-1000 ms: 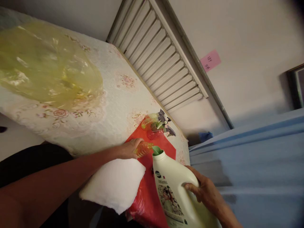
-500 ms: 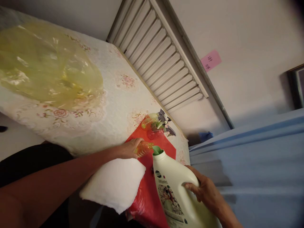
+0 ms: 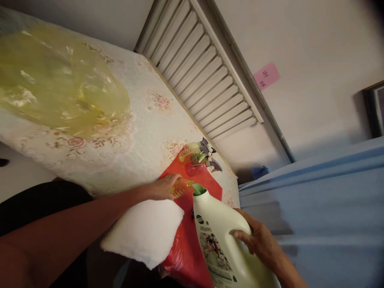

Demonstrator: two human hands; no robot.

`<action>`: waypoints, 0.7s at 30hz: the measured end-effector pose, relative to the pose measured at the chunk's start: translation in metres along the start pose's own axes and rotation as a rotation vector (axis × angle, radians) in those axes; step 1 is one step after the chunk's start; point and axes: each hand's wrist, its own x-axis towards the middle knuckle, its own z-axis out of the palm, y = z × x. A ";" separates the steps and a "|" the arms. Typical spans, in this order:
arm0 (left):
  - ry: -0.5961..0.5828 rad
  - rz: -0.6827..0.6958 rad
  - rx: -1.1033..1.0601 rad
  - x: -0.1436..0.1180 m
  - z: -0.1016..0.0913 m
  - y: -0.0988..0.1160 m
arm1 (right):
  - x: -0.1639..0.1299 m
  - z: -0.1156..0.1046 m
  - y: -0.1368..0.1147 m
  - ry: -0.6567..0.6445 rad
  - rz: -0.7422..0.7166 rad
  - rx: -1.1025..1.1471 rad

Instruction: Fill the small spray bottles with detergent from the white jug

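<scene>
My left hand [image 3: 165, 187] is closed around the lower part of a clear yellow-orange bottle [image 3: 182, 188] that lies tilted towards the right. Its neck meets the green spout [image 3: 198, 189] of a large pale green detergent jug [image 3: 222, 236]. My right hand [image 3: 255, 236] grips that jug at its handle side, thumb on the near face. Whether liquid runs between the two openings I cannot tell. Beneath both is a red sheet [image 3: 213, 184]. Just beyond stand several spray bottles [image 3: 196, 165] with grey trigger heads, one of them pink.
A folded white cloth [image 3: 147, 232] and red plastic wrapping [image 3: 183, 256] lie nearest me. A yellow plastic bag [image 3: 63, 88] covers the left of the flowered tablecloth [image 3: 144, 136]. A radiator [image 3: 204, 72] runs behind, and a blue curtain [image 3: 324, 208] hangs at right.
</scene>
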 end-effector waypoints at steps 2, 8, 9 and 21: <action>-0.011 -0.041 -0.018 0.000 0.000 0.001 | 0.000 0.000 0.000 -0.005 -0.003 -0.007; -0.014 -0.073 -0.019 -0.001 -0.002 0.003 | 0.001 0.000 0.002 -0.009 -0.013 -0.016; -0.013 -0.070 -0.016 -0.001 -0.002 0.003 | 0.002 0.000 0.002 -0.011 -0.013 -0.016; 0.004 -0.050 0.006 0.000 0.000 -0.001 | 0.000 -0.001 0.000 -0.010 -0.009 -0.021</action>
